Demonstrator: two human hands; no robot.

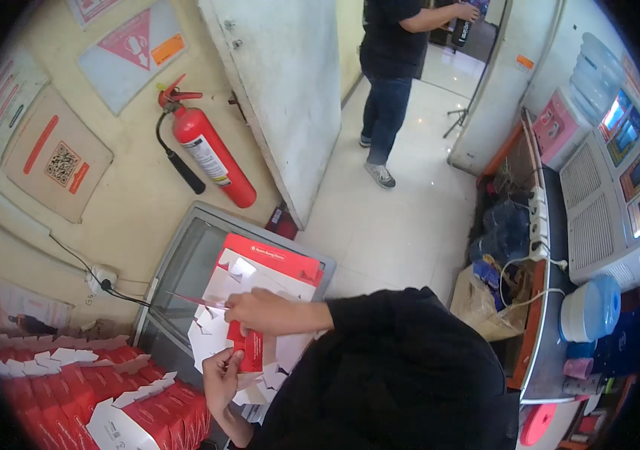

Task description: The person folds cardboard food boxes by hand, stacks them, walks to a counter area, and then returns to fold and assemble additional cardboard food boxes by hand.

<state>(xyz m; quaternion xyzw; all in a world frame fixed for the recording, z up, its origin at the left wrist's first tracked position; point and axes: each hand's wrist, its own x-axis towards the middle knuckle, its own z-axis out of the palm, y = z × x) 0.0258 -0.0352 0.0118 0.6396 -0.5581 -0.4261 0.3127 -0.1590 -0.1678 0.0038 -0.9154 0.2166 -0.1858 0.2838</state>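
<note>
A small red carton (248, 352), partly folded, is between my two hands. My left hand (221, 381) grips its lower left side, thumb on the red face. Across the top of the carton, my right hand (260, 310) has its fingers curled at the upper edge; a thin flap juts out to the left of them. Under both hands lie flat carton sheets (219, 283), white inside with cut tabs, and one red printed panel (273, 259) shows at the far end. The sheets rest on a grey glass-topped cabinet (191, 238).
Folded red cartons (72, 397) are packed at the lower left. A fire extinguisher (213, 159) hangs on the wall beside a door (282, 90). Another person (391, 67) stands beyond it, holding a dark object. A water dispenser (560, 124) is on the right-hand counter.
</note>
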